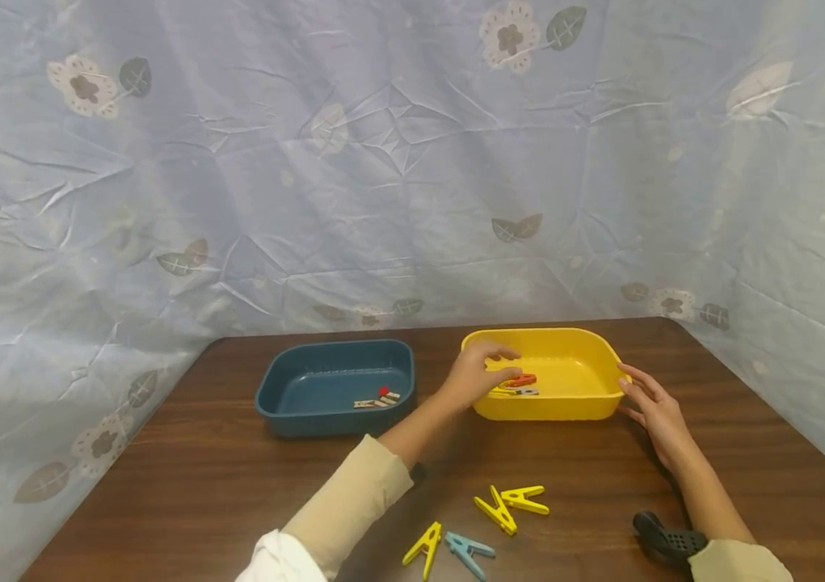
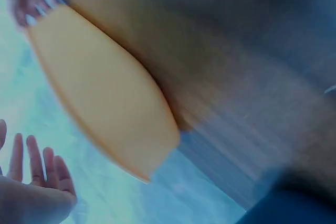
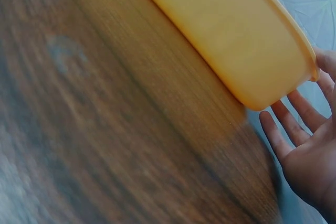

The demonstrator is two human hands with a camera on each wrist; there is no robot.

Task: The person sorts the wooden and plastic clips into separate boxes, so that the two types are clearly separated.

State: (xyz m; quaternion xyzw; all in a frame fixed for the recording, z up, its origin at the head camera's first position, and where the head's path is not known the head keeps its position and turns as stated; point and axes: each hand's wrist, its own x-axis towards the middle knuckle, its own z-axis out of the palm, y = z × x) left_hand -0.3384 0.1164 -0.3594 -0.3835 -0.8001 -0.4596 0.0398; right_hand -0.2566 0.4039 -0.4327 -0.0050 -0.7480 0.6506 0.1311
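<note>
2 beige sleeves (image 1: 348, 503), black wrist gear (image 1: 667, 540)

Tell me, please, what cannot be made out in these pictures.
Head: the left hand hides part of the inside of the yellow tray.
Head: the red item in the blue tray is too small to identify.
Left wrist: the yellow tray's wall hides its contents.
Right wrist: the right edge cuts off part of the right hand.

Dark-brown wood-grain table (image 1: 187, 477), far corners rounded, before me. Hanging cloth (image 1: 412, 186), pale blue-grey, creased, behind and at both sides; printed flowers (image 1: 510, 39), leaves (image 1: 567, 27).
</note>
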